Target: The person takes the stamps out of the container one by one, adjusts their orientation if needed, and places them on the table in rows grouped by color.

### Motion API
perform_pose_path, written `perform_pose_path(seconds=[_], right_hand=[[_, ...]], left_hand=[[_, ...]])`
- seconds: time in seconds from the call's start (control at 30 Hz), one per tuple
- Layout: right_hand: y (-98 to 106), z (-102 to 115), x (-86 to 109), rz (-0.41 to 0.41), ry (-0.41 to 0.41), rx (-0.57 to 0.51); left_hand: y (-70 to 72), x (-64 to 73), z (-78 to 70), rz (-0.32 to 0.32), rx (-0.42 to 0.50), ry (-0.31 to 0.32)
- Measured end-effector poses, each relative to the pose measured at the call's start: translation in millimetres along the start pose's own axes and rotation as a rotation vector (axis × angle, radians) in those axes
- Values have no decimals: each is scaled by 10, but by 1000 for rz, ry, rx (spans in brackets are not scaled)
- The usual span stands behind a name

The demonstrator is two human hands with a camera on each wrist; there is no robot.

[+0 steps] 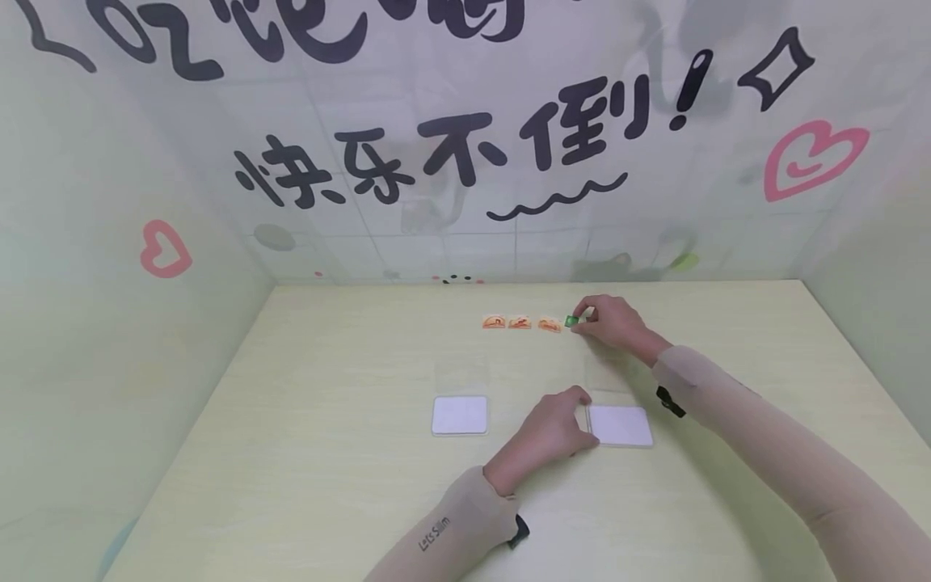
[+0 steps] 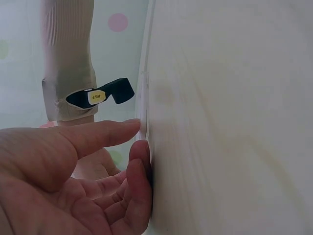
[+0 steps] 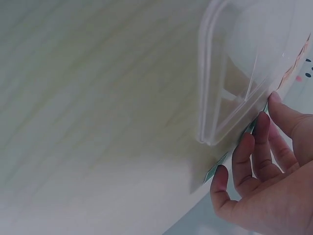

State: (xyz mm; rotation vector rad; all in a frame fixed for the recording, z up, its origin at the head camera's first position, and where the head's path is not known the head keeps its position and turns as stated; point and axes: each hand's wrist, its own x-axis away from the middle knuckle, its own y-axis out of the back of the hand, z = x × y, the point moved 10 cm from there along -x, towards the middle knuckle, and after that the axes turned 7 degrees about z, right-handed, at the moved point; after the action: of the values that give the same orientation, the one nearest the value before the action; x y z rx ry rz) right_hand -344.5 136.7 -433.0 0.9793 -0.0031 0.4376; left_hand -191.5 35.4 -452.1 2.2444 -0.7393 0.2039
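Note:
Toward the back of the table, my right hand grips a small flat green card between thumb and fingers. In the right wrist view, the curled fingers of this right hand lie along the card's green edge, and its face is hidden. My left hand holds the left edge of a shallow clear plastic box with a white inside, thumb and fingers at its two left corners. The left hand also shows in the left wrist view, its thumb touching the box's thin edge.
Several orange half-round cards lie in a row left of the green card. Another white-filled box sits left of my left hand. A clear raised lid stands close to my right hand. Behind the table is a lettered wall.

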Motion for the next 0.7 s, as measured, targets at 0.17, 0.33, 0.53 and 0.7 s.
perform_pose_path(seconds=[0.17,0.33,0.53,0.7], right_hand=[[9,18,6,0,9,10],[18,58,15,11,15,42],[23,94,34,32,22,56],[21,109,33,18,34,62]], left_hand=[[1,15,-9,3,6,0],[6,23,-18,6,17,4],[3,20,-10,8,10,7],[1,10,-2,9,16,6]])
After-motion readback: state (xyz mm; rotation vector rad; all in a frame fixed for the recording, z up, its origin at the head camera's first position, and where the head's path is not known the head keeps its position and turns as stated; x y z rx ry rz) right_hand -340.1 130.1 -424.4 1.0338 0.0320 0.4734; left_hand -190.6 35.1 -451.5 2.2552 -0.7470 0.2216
